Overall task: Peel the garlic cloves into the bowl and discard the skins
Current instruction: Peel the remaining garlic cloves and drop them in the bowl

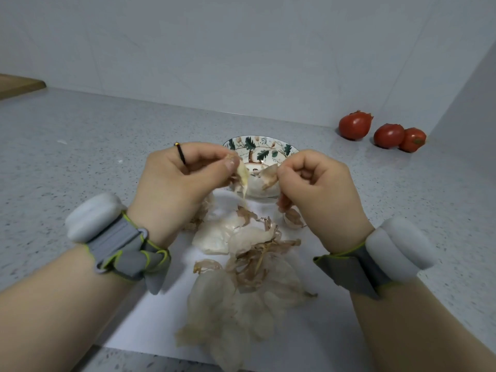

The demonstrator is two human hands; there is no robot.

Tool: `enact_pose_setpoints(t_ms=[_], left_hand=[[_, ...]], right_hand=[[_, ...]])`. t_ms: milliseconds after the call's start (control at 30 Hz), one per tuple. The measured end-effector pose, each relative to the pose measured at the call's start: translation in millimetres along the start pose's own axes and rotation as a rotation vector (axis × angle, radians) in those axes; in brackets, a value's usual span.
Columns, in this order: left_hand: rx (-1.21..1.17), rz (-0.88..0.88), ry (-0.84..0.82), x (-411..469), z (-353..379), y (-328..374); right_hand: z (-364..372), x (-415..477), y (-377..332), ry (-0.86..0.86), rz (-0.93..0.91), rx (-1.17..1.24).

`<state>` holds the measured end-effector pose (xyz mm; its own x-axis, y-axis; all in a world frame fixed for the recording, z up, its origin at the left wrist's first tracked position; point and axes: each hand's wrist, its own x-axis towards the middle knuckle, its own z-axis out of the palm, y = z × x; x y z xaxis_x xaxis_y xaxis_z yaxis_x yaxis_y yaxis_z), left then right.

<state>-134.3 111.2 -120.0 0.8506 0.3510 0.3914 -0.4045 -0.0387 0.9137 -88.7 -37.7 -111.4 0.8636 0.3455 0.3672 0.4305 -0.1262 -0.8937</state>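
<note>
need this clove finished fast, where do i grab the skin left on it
Probably best to pinch the loose skin trailing below the clove, coming from the right and below. The left hand pinches the clove's upper end, leaving only the lower tip free, and that skin already hangs lifted. The right hand is busy pinching a peeled piece.

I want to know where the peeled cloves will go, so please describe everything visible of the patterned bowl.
The bowl is round and shallow, seemingly glazed ceramic, white with green leaves and a brown tree trunk painted inside. It stands upright on the speckled grey counter, at the far end of the white sheet. The left hand, gripping a garlic clove, and the right hand, pinching a skin, cover part of it. Its contents cannot be told.
</note>
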Motion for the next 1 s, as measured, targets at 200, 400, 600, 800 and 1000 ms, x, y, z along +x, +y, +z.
enact_pose_setpoints(t_ms=[200,400,600,800,1000], left_hand=[[-0.136,-0.093,-0.05,6.0,-7.6,1.7],[-0.162,-0.137,-0.194,1.8,-4.2,2.4],[-0.15,-0.171,-0.267,-0.2,-2.2,-2.3],[-0.141,-0.171,-0.296,-3.0,1.9,-5.4],[-0.076,-0.105,-0.21,-4.9,5.2,-4.6]], right_hand=[[-15.7,5.2,0.0,0.033,0.016,-0.126],[-17.2,4.4,5.0,-0.312,0.101,-0.489],[-14.1,3.8,-2.9,-0.212,-0.01,-0.336],[3.4,-1.5,1.1,-0.198,-0.071,-0.246],[6.9,-0.8,6.7,-0.124,-0.183,-0.325]])
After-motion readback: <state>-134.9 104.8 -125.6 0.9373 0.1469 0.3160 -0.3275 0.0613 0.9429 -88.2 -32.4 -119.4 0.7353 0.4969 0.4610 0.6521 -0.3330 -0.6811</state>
